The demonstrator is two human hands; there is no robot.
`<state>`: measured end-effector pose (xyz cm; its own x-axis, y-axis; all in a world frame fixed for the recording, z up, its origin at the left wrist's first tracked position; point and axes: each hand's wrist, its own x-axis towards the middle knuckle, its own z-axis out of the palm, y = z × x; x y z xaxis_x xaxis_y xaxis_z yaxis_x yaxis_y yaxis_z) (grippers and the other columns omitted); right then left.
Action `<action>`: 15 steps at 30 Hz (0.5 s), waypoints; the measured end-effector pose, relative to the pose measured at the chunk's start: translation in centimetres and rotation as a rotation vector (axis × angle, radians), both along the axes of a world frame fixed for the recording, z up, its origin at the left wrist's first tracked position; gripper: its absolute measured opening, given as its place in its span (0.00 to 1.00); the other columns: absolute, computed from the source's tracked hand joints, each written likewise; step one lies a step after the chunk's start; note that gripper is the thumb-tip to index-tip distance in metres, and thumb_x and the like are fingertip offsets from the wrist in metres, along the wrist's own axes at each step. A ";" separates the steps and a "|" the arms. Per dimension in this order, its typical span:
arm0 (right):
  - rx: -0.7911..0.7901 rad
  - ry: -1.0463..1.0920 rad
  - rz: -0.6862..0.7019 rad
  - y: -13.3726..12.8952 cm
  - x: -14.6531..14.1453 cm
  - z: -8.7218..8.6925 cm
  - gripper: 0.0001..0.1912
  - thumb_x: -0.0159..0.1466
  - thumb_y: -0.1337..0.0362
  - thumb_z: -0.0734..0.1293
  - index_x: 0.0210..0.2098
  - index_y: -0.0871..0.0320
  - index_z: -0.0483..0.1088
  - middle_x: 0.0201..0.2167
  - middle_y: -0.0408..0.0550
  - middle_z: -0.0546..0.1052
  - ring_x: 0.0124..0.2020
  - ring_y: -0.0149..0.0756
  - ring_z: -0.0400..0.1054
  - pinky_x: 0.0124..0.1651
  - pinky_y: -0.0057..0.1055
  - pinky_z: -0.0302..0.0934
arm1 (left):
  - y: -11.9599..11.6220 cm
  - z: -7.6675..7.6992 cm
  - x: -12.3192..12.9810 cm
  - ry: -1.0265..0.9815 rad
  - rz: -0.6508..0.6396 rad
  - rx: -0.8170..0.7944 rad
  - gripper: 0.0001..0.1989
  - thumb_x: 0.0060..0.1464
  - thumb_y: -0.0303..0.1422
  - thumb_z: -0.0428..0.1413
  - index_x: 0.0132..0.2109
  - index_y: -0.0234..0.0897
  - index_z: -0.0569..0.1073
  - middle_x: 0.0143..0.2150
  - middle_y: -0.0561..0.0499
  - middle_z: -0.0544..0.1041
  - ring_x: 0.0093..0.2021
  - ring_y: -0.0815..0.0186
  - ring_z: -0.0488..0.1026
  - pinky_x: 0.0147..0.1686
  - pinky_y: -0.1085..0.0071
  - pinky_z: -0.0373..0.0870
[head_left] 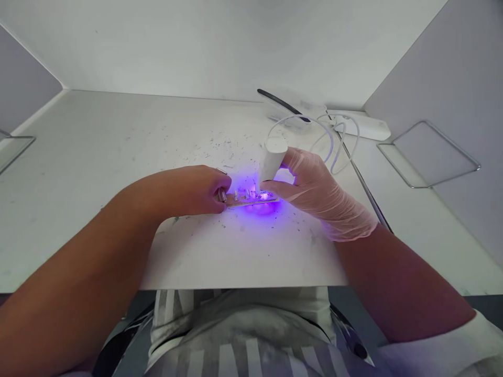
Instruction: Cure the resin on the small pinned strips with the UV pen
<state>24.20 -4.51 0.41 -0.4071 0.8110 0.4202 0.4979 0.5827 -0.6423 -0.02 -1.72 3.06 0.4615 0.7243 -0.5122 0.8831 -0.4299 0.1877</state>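
Observation:
My bare left hand (196, 191) pinches the left end of a thin flat strip (251, 201). Several small glossy pieces stand along this strip, too small and glare-washed to name surely. In my gloved right hand (310, 180) is a white handheld UV lamp (274, 154), held upright with its lower end just above the strip's right part. Violet light from it falls on the strip and the tabletop. Whether the lamp touches the pieces I cannot tell. The glove is thin and translucent.
Dark crumbs (223, 149) are scattered over the white tabletop (98, 136). At the back lie a black nail file (281, 103) and a clear container (312, 108). A coiled white cable (332, 141) and a white device (365, 126) sit back right. A wire frame (428, 157) is at right.

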 end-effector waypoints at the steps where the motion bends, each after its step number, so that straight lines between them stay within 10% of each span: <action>1: -0.003 0.001 0.001 0.0 0.0 0.0 0.03 0.61 0.64 0.71 0.34 0.55 0.72 0.31 0.43 0.77 0.33 0.35 0.71 0.39 0.37 0.63 | 0.0 0.0 0.0 -0.003 -0.002 0.001 0.05 0.50 0.38 0.56 0.32 0.43 0.70 0.36 0.50 0.79 0.35 0.61 0.74 0.35 0.62 0.62; 15: 0.007 0.000 -0.009 0.0 0.0 0.0 0.04 0.60 0.63 0.71 0.33 0.55 0.72 0.31 0.43 0.77 0.32 0.35 0.71 0.38 0.36 0.63 | 0.0 0.0 0.0 0.005 0.012 0.000 0.04 0.50 0.38 0.57 0.33 0.44 0.71 0.37 0.50 0.80 0.36 0.59 0.75 0.35 0.62 0.62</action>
